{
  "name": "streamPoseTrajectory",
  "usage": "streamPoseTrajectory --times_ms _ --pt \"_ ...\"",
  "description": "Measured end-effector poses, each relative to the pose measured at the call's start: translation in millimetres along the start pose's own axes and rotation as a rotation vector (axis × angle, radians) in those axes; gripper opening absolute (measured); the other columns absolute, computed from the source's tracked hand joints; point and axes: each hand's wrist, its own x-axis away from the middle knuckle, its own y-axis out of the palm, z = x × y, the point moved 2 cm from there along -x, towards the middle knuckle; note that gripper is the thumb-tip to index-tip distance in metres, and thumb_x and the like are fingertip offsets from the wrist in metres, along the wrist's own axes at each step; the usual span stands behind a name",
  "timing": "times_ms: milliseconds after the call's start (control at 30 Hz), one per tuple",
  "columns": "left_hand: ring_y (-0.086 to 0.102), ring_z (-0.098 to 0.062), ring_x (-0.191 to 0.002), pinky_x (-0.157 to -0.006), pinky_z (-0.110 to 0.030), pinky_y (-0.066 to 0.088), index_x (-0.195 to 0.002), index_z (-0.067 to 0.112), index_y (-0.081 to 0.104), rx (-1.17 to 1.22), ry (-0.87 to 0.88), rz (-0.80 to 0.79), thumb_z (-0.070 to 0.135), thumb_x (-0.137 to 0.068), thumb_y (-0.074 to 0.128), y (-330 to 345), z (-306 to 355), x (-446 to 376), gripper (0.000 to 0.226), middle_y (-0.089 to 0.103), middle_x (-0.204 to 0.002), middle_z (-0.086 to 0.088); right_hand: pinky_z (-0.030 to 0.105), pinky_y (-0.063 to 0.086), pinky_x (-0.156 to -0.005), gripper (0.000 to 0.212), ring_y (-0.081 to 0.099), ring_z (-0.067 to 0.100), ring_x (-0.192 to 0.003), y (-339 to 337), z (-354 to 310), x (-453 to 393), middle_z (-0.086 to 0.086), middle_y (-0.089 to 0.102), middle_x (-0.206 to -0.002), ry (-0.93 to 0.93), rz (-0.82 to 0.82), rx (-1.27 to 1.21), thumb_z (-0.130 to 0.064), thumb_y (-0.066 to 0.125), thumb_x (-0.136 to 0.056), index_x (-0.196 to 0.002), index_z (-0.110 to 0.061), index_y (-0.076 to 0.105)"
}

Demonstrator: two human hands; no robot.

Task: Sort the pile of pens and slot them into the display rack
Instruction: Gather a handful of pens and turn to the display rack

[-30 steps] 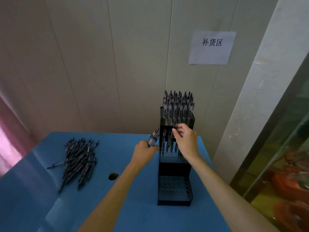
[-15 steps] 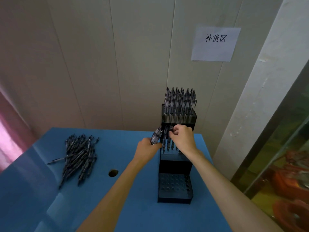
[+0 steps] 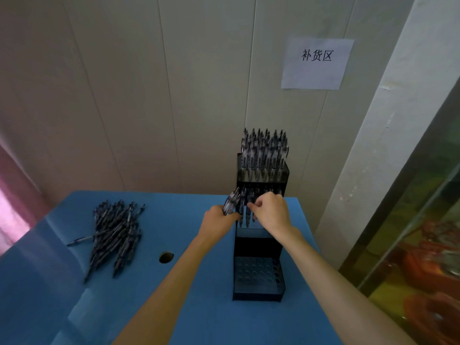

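While the left hand [image 3: 219, 221] grips a small bundle of pens [image 3: 231, 201] just left of the display rack [image 3: 260, 245], the right hand [image 3: 271, 211] pinches a single pen [image 3: 249, 207] standing in the rack's middle tier, its fingers curled. The rack's top tier is filled with upright pens [image 3: 265, 153]; its lowest tier shows open holes. The loose pile of pens [image 3: 115, 232] lies well left of the rack on the blue table [image 3: 174, 307].

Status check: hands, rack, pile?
Left hand grips spare pens. Right hand pinches a pen at rack middle tier. Pile waits left.
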Motion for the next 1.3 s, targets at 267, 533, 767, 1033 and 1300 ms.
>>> streamPoseTrajectory --times_ms 267,533,767,1033,1300 --pt "0.036 -0.016 -0.047 -0.051 -0.031 0.031 -0.068 0.014 0.047 -0.022 0.014 -0.001 0.025 -0.085 0.072 1.2 3.0 -2.4 0.032 0.041 -0.054 0.000 0.030 0.058 -0.070 0.010 0.071 0.015 -0.074 -17.9 -19.9 18.3 0.001 0.076 -0.084 0.144 -0.325 -0.651 -0.023 0.070 -0.091 -0.088 -0.017 0.077" --pt "0.048 -0.013 -0.052 -0.048 -0.024 0.034 -0.065 0.016 0.056 -0.139 0.055 0.016 0.021 -0.087 0.067 8.5 9.8 0.9 0.025 0.053 -0.059 0.001 0.014 0.049 -0.071 0.017 0.069 0.003 -0.085 -7.9 -17.9 27.6 -0.007 0.076 -0.089 0.068 -0.231 -0.709 -0.034 0.077 -0.086 -0.093 -0.018 0.078" --pt "0.043 -0.016 -0.048 -0.049 -0.027 0.038 -0.068 0.014 0.050 -0.174 0.026 -0.009 0.016 -0.084 0.070 4.0 12.0 3.5 0.026 0.048 -0.058 -0.002 0.024 0.055 -0.071 0.010 0.074 0.014 -0.084 -15.6 -16.1 24.2 0.000 0.078 -0.089 0.245 -0.103 -0.976 -0.019 0.069 -0.094 -0.099 -0.011 0.073" --pt "0.028 -0.016 -0.049 -0.053 -0.030 0.028 -0.071 0.012 0.039 -0.107 -0.013 0.036 0.018 -0.087 0.068 -7.5 -2.3 6.0 0.033 0.033 -0.059 -0.003 0.036 0.062 -0.072 0.003 0.072 0.020 -0.073 -44.0 12.3 -0.5 0.005 0.073 -0.085 0.059 0.142 -0.643 -0.017 0.068 -0.094 -0.094 -0.015 0.066" --pt "0.031 -0.016 -0.048 -0.051 -0.027 0.029 -0.067 0.014 0.041 -0.090 0.002 0.060 0.017 -0.086 0.069 -11.0 1.1 7.5 0.034 0.036 -0.057 -0.002 0.029 0.061 -0.077 0.010 0.070 0.009 -0.078 -35.6 10.5 -2.3 -0.003 0.071 -0.088 -0.086 0.163 -0.418 -0.018 0.070 -0.093 -0.101 -0.013 0.069"
